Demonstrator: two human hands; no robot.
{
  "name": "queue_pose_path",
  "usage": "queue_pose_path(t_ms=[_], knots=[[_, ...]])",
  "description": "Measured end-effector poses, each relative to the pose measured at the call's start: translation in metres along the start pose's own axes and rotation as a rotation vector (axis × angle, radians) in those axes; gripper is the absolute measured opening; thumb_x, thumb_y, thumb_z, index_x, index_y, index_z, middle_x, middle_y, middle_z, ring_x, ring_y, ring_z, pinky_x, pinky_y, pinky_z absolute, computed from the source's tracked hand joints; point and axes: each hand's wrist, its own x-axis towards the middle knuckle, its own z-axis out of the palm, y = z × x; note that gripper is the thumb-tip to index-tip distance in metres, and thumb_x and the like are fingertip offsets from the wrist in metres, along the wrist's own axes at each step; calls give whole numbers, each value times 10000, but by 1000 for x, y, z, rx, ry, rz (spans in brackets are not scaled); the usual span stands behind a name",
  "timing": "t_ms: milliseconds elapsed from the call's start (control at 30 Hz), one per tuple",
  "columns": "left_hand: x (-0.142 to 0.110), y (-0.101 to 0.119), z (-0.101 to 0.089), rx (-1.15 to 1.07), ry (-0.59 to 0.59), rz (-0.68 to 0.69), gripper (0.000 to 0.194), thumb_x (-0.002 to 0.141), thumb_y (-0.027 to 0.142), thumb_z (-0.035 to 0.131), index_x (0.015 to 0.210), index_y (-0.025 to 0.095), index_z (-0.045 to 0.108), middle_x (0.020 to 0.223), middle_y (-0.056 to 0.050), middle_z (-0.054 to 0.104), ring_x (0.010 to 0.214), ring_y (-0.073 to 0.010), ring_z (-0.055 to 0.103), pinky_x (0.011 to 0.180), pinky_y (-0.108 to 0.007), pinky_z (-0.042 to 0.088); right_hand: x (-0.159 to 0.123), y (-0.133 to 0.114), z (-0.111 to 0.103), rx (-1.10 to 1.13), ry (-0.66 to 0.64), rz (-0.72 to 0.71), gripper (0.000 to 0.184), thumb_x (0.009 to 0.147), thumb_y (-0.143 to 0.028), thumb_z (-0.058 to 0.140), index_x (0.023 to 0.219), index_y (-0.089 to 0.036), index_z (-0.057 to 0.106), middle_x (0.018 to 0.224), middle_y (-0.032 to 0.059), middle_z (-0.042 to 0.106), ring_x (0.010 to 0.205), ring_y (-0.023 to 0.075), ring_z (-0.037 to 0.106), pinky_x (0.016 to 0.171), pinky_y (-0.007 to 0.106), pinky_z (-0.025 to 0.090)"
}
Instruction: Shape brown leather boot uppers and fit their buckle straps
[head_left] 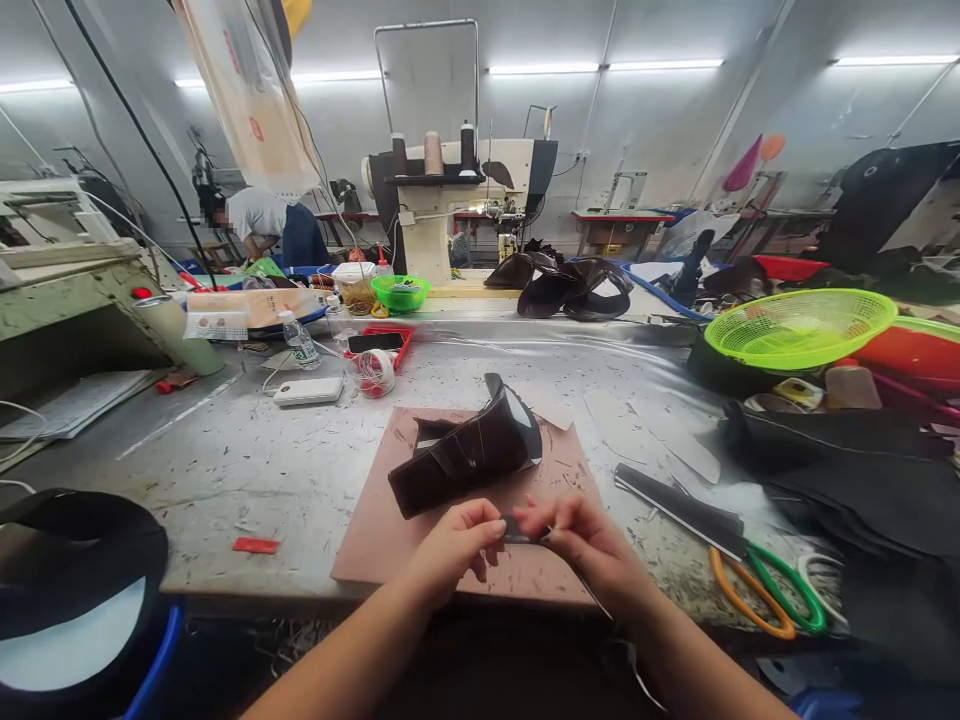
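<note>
Low over the pinkish board (367,530), my left hand (463,540) pinches one end of a small dark strip (516,530) between thumb and fingertips. My right hand (589,550), its fingers curled and slightly blurred, grips the strip's other side. A thin pale-edged length trails down from the right hand past the wrist. Just beyond both hands, a dark brown stitched leather shoe upper (469,450) lies on its side on the board, touching neither hand. How the fingers meet around the strip is partly hidden.
Scissors with orange and green handles (750,585) lie at right, partly under a dark piece. Dark sheets (847,460) and a green basket (802,325) stand further right. A red tray (390,345), bottle (300,340) and white power bank (309,391) sit left. A sewing machine (435,220) stands behind.
</note>
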Motion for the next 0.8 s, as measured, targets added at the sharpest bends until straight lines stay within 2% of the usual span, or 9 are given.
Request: queue_pose_path(t_ms=[100,233,300,367,467,567,633,700,800], knots=[[-8,5,-24,71,80,11,223,541,325,621,583,148,492,569,-4,562,489,-105,545,410,-182,376,-6,3,-14,326,168,74,223,803,-427,526,777,-248,396,520,-68,420,504,116,504,655,346,507],[-38,25,-80,56,310,210,293,510,243,624,486,180,339,422,53,482,396,-87,505,408,-185,383,-20,12,-31,303,181,268,225,778,-434,565,906,-258,505,558,-64,455,365,58,356,360,184,366],[-56,38,-111,8,560,376,297,481,215,638,528,183,347,459,73,500,372,-80,494,387,-184,388,-22,13,-33,188,-12,382,264,788,-475,536,901,-240,576,630,-19,556,400,68,447,392,193,400],[-69,46,-139,1,804,449,271,461,211,654,671,183,485,521,75,545,390,-93,532,395,-191,424,-16,8,-28,34,-341,420,299,812,-474,498,877,-223,648,786,47,645,651,136,609,601,259,495],[-74,44,-165,-7,931,382,329,459,215,664,771,153,579,566,31,599,476,-114,594,441,-180,465,11,-10,-7,-174,-742,332,286,840,-396,469,895,-218,686,1074,77,617,913,186,605,763,292,484],[-59,28,-166,-77,834,282,294,461,193,676,737,130,594,576,12,623,493,-104,603,460,-159,471,55,-21,25,-272,-735,135,271,860,-311,431,938,-199,665,1069,70,603,722,130,627,638,247,509],[-43,16,-155,-106,738,240,268,488,177,680,738,122,597,566,8,626,494,-101,606,471,-159,475,85,-20,46,-467,-557,-102,243,857,-227,433,965,-183,646,988,70,618,828,156,607,755,294,491],[-28,5,-141,-126,654,212,227,530,149,671,742,119,594,583,-2,635,502,-103,614,487,-165,482,110,-13,62,-764,-388,-292,226,827,-177,480,1004,-171,620,1078,99,586,1016,221,531,908,400,398],[-11,-7,-120,-190,617,178,238,583,106,650,814,129,601,588,9,632,490,-95,606,474,-167,472,127,-4,72,-1086,-385,-374,142,784,-189,565,911,-155,617,1080,118,584,1043,264,497,922,450,343]])
